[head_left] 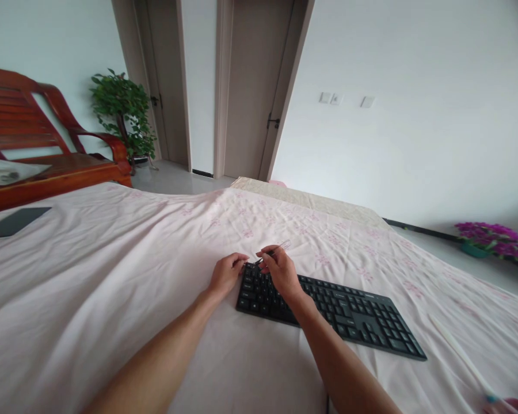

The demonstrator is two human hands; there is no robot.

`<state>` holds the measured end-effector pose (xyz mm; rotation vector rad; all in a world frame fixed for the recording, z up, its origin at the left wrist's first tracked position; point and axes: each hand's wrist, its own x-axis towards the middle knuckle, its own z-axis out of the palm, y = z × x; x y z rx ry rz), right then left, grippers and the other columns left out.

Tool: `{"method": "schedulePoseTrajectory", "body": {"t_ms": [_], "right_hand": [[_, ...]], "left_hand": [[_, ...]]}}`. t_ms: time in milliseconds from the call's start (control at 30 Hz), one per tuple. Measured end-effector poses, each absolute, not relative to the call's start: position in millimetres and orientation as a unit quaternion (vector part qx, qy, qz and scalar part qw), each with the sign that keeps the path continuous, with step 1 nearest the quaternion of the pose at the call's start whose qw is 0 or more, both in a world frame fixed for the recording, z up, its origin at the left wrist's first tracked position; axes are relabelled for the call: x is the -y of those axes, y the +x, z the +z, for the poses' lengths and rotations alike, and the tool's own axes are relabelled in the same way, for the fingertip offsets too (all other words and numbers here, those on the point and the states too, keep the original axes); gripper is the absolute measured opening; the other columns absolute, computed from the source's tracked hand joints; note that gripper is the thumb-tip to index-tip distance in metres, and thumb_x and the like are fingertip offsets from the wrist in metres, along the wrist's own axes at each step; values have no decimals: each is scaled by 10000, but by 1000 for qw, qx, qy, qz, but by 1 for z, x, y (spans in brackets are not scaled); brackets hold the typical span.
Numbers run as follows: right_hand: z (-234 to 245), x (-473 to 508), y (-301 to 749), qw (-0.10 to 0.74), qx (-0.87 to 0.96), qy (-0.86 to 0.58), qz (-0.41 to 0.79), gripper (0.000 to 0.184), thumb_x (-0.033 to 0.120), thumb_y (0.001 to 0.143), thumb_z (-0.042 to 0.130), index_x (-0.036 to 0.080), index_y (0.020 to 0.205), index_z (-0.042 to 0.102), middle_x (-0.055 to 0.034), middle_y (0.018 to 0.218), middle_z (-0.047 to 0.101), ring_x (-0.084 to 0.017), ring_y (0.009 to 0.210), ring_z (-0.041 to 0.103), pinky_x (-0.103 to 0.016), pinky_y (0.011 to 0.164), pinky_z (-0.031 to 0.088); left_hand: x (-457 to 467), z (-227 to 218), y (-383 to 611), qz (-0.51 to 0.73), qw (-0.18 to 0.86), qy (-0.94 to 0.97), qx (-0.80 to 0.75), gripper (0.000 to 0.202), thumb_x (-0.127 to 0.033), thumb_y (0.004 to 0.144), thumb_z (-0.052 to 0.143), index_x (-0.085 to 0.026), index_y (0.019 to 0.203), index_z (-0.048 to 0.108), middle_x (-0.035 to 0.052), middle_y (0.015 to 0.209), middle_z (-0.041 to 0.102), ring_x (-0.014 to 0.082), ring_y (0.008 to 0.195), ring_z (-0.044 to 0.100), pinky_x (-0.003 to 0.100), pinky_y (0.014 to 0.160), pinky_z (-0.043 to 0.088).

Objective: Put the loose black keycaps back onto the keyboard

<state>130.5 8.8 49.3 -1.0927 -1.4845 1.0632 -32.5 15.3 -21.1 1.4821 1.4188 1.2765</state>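
Note:
A black keyboard (349, 313) lies on a pale pink sheet (112, 276) with a faint flower print. My left hand (227, 273) rests at the keyboard's far left corner, fingers curled against its edge. My right hand (280, 270) hovers over the left end of the keys and pinches a thin pen-like tool (274, 252), its dark tip pointing down at the top-left keys. What sort of tool it is I cannot make out.
A dark flat tablet-like slab (15, 222) lies at the sheet's left edge. A red wooden bench (47, 149) and a potted green plant (123, 112) stand at the back left. Purple flowers (496, 238) sit on the floor at right. Two doors (250, 86) stand behind.

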Motion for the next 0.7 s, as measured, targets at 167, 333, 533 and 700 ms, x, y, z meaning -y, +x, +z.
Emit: {"method": "schedulePoseTrajectory", "body": {"t_ms": [167, 333, 533, 700], "right_hand": [[41, -13, 126, 461, 663, -468, 359, 222, 434, 825, 525, 239, 916, 580, -3, 810, 676, -166, 708, 610, -279, 620, 471], [41, -17, 124, 420, 716, -494, 257, 194, 418, 842, 512, 250, 886, 598, 7, 815, 666, -174, 765, 602, -282, 715, 424], [42, -23, 120, 374, 748, -508, 204, 168, 361, 867, 478, 229, 930, 561, -8, 857, 657, -169, 774, 606, -268, 727, 410], [46, -28, 113, 322, 794, -482, 182, 138, 278, 887, 447, 226, 986, 528, -14, 849, 662, -172, 800, 623, -259, 728, 407]], "left_hand": [[-17, -23, -35, 495, 361, 581, -537, 248, -299, 799, 509, -213, 942, 692, 39, 886, 717, 174, 765, 656, 280, 708, 512], [-14, -16, -36, 481, 339, 609, -532, 251, -290, 803, 522, -227, 968, 701, 29, 922, 716, 176, 842, 652, 275, 787, 494], [-12, -9, -36, 457, 313, 648, -523, 225, -271, 785, 570, -223, 957, 707, 26, 973, 703, 169, 911, 636, 256, 844, 465], [-17, -12, -35, 448, 294, 655, -533, 190, -295, 772, 593, -206, 896, 706, 19, 902, 704, 167, 831, 640, 249, 769, 467]]}}
